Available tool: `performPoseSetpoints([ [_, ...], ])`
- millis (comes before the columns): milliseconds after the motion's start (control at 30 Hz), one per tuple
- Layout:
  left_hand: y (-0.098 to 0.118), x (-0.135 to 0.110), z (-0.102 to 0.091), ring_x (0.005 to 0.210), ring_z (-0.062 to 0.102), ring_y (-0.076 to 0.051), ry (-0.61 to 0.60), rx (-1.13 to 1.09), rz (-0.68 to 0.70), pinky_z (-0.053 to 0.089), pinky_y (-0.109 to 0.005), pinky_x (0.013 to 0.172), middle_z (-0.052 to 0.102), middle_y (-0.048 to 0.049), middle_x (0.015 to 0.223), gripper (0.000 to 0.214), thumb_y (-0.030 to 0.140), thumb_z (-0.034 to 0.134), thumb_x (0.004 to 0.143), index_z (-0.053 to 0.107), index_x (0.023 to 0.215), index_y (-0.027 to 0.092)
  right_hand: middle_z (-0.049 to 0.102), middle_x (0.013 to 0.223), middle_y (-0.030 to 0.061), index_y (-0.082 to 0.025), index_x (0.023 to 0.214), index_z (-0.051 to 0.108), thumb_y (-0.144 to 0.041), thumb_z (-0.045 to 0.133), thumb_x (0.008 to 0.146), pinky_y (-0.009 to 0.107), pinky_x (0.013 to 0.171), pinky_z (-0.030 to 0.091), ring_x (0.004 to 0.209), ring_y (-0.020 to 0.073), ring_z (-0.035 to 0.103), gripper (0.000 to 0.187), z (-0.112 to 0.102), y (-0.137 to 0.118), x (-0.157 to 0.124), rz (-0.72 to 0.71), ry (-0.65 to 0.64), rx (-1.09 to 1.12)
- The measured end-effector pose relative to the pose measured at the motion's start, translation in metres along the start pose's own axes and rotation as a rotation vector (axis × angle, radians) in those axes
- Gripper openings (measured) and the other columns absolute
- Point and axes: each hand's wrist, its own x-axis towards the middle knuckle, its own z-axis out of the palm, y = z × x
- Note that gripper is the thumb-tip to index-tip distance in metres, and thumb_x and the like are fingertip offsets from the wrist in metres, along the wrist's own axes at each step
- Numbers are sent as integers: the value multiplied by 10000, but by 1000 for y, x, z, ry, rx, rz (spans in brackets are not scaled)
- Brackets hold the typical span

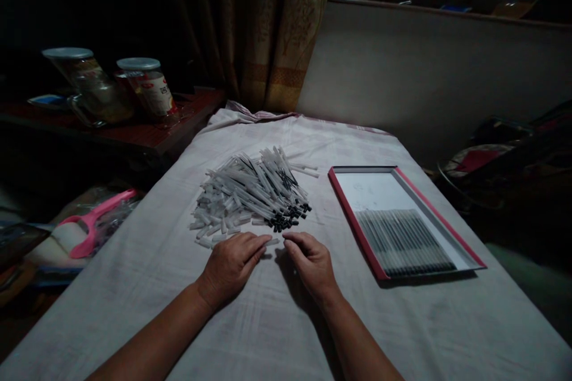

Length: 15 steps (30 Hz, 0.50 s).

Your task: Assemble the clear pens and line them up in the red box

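Observation:
A heap of white pens with black tips [252,193] lies on a white cloth-covered table [277,321], with loose white caps at its left edge. Just in front of the heap, my left hand [232,265] and my right hand [310,262] rest close together on the cloth. Their fingertips meet on a small white piece [273,242], and both hands are pinched closed on it. Right of the hands, a red-rimmed box [357,226] holds a neat row of pens [404,242].
Two lidded jars [149,89] stand on a dark wooden shelf at the far left. A pink plastic tool [96,220] lies on clutter below it. A curtain [268,30] hangs behind the table. Bags sit in the dark at right.

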Motion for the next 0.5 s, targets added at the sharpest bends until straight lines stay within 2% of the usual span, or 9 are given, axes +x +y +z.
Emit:
performPoseSetpoints([
  [100,3,5,3,854,676,-186,-29,16,10,537,-303,754,724,-58,929,252,256,478,991,650,1168,202,742,863,50,-233,935,776,-212,629,831,304,758,551,822,188,695,181,-3,-1,0,-85,-34,-11],
  [300,4,5,9,839,661,-195,7,7,29,528,-320,748,717,-62,923,228,229,479,989,637,1144,176,729,906,53,-225,1013,739,-146,581,859,290,770,548,854,178,690,234,-2,-1,-4,-184,-58,-77],
  [500,2,4,7,820,651,-189,32,-11,43,515,-310,729,716,-55,921,222,214,502,978,636,1153,182,711,748,23,-192,855,692,-201,569,893,224,638,505,676,148,669,130,-3,-5,-5,-146,-74,-218],
])
